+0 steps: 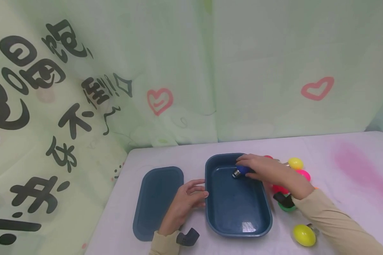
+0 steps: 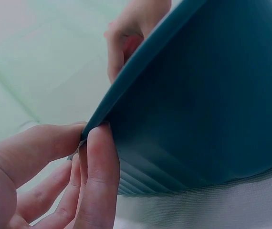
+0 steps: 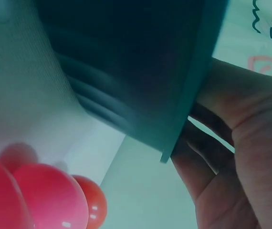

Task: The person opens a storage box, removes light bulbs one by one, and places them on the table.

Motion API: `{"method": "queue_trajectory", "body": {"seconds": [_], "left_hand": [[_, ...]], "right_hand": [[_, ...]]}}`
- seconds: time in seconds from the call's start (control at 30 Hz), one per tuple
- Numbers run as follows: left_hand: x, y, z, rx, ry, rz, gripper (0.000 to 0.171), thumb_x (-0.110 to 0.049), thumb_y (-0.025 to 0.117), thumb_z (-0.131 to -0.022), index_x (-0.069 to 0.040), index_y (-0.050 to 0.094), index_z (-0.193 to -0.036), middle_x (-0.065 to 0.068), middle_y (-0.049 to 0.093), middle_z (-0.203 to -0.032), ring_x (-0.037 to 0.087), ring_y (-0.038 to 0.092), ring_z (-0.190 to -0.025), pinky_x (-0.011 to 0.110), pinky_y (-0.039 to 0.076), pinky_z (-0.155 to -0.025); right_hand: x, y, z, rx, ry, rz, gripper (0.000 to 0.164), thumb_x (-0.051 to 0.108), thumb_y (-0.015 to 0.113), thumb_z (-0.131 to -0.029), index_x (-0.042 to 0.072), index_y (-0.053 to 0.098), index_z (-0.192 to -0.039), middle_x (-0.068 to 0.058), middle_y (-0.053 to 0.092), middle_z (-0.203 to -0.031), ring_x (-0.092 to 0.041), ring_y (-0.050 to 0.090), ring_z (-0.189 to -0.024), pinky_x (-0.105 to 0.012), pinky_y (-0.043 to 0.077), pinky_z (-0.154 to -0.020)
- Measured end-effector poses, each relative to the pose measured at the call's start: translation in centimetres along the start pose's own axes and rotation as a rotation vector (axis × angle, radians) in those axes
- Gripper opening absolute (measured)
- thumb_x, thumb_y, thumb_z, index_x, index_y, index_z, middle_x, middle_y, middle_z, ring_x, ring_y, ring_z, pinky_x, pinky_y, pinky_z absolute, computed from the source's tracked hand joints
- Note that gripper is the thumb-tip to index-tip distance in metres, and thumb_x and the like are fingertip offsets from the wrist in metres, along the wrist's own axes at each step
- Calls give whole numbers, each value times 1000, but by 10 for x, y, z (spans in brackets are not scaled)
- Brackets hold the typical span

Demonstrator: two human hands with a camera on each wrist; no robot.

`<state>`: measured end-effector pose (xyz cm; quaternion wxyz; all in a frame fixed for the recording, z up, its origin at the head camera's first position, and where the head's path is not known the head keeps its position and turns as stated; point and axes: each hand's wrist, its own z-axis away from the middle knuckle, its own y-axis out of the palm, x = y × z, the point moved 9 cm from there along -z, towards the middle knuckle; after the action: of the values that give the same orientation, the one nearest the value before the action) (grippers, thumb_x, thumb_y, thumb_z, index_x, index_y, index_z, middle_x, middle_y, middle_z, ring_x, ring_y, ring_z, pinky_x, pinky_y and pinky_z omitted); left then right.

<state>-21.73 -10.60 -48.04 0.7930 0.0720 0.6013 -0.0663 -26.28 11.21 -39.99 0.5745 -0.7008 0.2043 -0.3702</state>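
Pale lilac tabletop [image 1: 332,156], green printed curtain [image 1: 191,71]

Long beige fabric sleeves are worn on both arms, reaching the wrists. A dark grey strap-like mount is seen at each cuff. The left hand [image 1: 186,200] and right hand [image 1: 264,169] are bare, with short unpainted nails.

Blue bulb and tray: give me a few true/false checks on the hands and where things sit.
1. The right hand holds the blue bulb over the tray. True.
2. The left hand rests on the lid. False: it touches the tray's left rim.
3. The lid lies left of the tray. True.
4. All coloured bulbs are in the tray. False: the yellow bulb and others lie on the table, right of it.
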Motion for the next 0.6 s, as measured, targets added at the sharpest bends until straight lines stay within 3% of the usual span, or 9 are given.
{"method": "queue_trajectory", "body": {"seconds": [0.6], "left_hand": [[4,-1,-2,-8,-18,-14,48,-15,78,-84,-11,63,-130,12,70,-111,19,68,-90,32,60,-73]], "right_hand": [[9,8,-7,25,-80,24,42,4,85,-74,3,69,-114,-11,67,-112,-29,64,-105,-39,60,-82]]}}
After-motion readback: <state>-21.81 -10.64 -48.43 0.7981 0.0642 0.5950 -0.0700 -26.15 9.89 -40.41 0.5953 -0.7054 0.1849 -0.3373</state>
